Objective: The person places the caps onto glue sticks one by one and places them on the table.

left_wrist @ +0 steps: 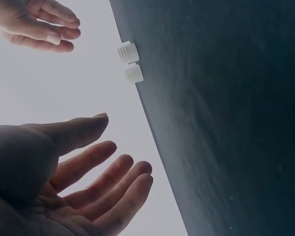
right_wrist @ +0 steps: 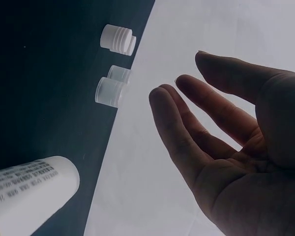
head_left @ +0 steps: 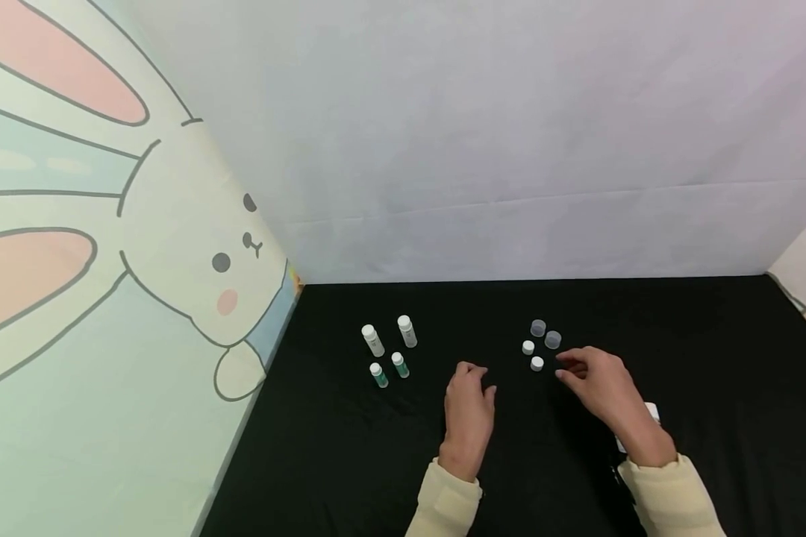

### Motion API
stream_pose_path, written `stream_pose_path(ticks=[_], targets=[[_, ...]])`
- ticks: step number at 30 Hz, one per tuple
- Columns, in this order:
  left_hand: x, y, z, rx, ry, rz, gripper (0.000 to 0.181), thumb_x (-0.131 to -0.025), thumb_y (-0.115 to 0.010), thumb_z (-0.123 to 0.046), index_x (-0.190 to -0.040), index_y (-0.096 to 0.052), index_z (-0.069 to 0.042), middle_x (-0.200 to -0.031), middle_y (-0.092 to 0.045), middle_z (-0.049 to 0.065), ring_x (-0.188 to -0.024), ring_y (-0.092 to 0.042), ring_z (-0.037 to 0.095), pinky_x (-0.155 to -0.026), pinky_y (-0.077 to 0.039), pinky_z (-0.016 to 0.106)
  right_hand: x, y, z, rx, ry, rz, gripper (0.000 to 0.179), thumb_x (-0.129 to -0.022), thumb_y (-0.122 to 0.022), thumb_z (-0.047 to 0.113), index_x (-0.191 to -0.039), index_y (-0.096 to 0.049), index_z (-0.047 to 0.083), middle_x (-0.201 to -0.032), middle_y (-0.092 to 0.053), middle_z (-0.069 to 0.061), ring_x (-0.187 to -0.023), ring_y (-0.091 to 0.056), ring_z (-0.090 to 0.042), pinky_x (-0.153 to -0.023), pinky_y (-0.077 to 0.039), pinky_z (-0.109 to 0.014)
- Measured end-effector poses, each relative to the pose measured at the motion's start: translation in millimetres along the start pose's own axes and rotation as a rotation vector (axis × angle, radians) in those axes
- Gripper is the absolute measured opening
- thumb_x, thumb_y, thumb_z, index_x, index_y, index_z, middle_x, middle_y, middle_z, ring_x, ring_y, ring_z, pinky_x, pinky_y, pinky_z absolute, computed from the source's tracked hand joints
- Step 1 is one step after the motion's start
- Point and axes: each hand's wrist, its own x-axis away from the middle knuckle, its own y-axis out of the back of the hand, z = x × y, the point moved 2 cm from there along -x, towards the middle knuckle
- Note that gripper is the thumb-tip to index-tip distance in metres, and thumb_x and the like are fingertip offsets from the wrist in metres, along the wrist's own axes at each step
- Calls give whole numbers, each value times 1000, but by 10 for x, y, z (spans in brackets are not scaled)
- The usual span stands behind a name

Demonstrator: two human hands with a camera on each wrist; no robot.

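Observation:
My left hand [head_left: 469,414] hovers over the black cloth, fingers relaxed and holding nothing. To its left are two small green bottles [head_left: 378,375] with white caps, and behind them two taller white-capped bottles [head_left: 372,341]. My right hand [head_left: 598,384] has its thumb apart from its loosely bent fingers, nothing between them. Just left of its fingertips lie two ridged white caps [head_left: 536,364], with two translucent caps [head_left: 553,340] behind them. In the right wrist view, the translucent caps [right_wrist: 109,91] and a white cap [right_wrist: 117,38] appear beyond the right hand [right_wrist: 221,128].
A white bottle [right_wrist: 34,194] with printed text is near the right hand in the right wrist view; in the head view the right wrist partly covers a white object [head_left: 653,411]. A pale wall [head_left: 510,231] stands behind the black-covered table [head_left: 732,358]. A rabbit-patterned wall [head_left: 175,216] is at left.

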Motion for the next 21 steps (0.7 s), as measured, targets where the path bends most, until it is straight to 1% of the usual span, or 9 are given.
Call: stream_pose_path(ticks=[12, 16, 21], targets=[[-22, 94, 124, 44, 62, -24, 24, -90, -83, -2, -113, -77, 1, -113, -68, 9, -101, -71, 28, -86, -61, 41, -45, -49, 21, 1, -11, 17, 27, -96, -75, 4, -119, -72, -9, -113, -71, -28, -98, -72, -42, -79, -60, -55], [-28, 113, 185, 45, 82, -31, 25, -91, -83, -2, -115, -77, 1, -114, -69, 10, -102, -71, 28, -86, -61, 42, -63, -58, 21, 2, -16, 23, 27, -96, -75, 4, -120, -72, -9, -113, -71, -28, -98, -72, -42, -79, -60, -55], [-37, 141, 254, 38, 110, -43, 26, -90, -83, -2, -115, -77, 2, -115, -69, 11, -103, -72, 30, -87, -61, 43, -84, -68, 15, 5, -3, 28, 27, -96, -74, 4, -119, -72, -9, -112, -71, -29, -97, -72, -42, -78, -60, -54]])
